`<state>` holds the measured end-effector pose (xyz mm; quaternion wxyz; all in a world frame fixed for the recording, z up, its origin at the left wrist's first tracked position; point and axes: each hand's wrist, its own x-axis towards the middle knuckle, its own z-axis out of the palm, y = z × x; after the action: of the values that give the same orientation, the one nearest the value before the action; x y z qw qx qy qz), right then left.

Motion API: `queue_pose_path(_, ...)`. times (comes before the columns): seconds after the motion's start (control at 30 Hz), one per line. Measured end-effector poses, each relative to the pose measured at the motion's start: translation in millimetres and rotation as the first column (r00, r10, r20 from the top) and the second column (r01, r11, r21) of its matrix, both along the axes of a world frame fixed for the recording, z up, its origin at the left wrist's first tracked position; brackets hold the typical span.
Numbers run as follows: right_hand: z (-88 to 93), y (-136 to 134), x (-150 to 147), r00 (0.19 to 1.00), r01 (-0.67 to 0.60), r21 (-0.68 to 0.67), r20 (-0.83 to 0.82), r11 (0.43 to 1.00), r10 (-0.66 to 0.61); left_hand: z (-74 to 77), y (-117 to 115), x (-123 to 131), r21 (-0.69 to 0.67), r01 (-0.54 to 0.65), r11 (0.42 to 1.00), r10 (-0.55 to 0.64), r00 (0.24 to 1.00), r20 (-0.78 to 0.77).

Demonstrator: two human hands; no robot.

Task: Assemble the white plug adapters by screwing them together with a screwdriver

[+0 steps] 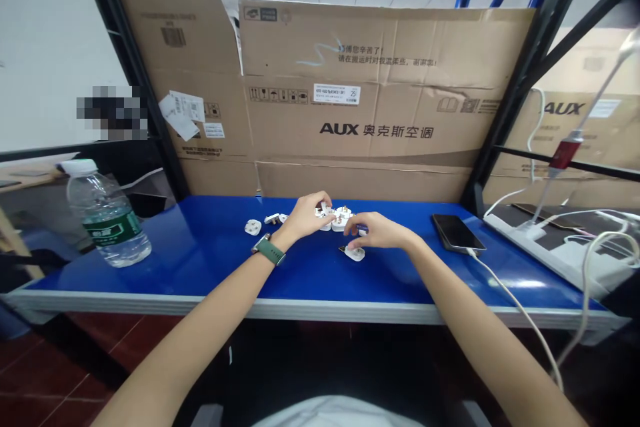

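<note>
Both hands work at the middle of a blue table (pixel 200 260). My left hand (pixel 306 215), with a green watch on the wrist, pinches a small white plug part (pixel 324 211) at the edge of a small cluster of white plug parts (pixel 341 218). My right hand (pixel 376 229) is curled with its fingertips at the same cluster, and whether it holds a part is hidden. A white plug piece (pixel 355 253) lies on the table just below the right hand. More white plug pieces (pixel 253 227) lie to the left of the left hand.
A water bottle (pixel 106 213) stands at the table's left end. A black phone (pixel 457 232) lies to the right with a white cable running off the front edge. Cardboard boxes (pixel 370 93) wall the back. A white power strip (pixel 565 257) with cables sits far right.
</note>
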<state>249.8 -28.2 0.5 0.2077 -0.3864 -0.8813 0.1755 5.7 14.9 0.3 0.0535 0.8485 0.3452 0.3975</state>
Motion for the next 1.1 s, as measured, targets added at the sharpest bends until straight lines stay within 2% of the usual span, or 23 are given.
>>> queue_pose_path(0.1,-1.4,0,2,0.995,-0.024,-0.107,0.092,0.994,0.034,3.1,2,-10,0.009,-0.067,0.998,0.068,0.990,-0.122)
queue_pose_path(0.23,-2.3,0,3,0.984,-0.040,-0.149,0.166,0.988,0.065,5.3,8,-25,0.133,-0.234,0.963,0.262,0.928,-0.265)
queue_pose_path(0.4,3.3,-1,4,0.981,0.058,-0.093,0.190,0.994,-0.039,-1.6,25,-43,0.030,-0.440,0.897,0.426,0.848,-0.315)
queue_pose_path(0.47,3.4,0,6,0.976,0.119,-0.029,0.186,0.992,-0.112,-5.0,30,-47,-0.019,-0.464,0.885,0.430,0.834,-0.346)
queue_pose_path(0.57,-0.8,4,9,0.957,0.189,0.051,0.214,0.981,-0.196,-8.1,32,-48,-0.126,-0.401,0.908,0.334,0.870,-0.364)
queue_pose_path(0.67,-6.1,5,9,0.953,0.180,0.060,0.237,0.982,-0.189,-10.0,30,-44,-0.199,-0.295,0.935,0.210,0.909,-0.360)
queue_pose_path(0.8,-8.4,3,6,0.965,0.153,0.044,0.207,0.987,-0.159,-13.5,29,-40,-0.193,-0.217,0.957,0.127,0.911,-0.392)
queue_pose_path(0.97,-11.7,5,5,0.981,0.065,0.047,0.179,0.997,-0.073,-16.0,30,-40,-0.080,-0.308,0.948,0.223,0.822,-0.524)
queue_pose_path(1.1,-18.5,13,11,0.961,0.181,0.076,0.198,0.981,-0.193,-16.2,29,-41,-0.027,-0.410,0.912,0.333,0.776,-0.535)
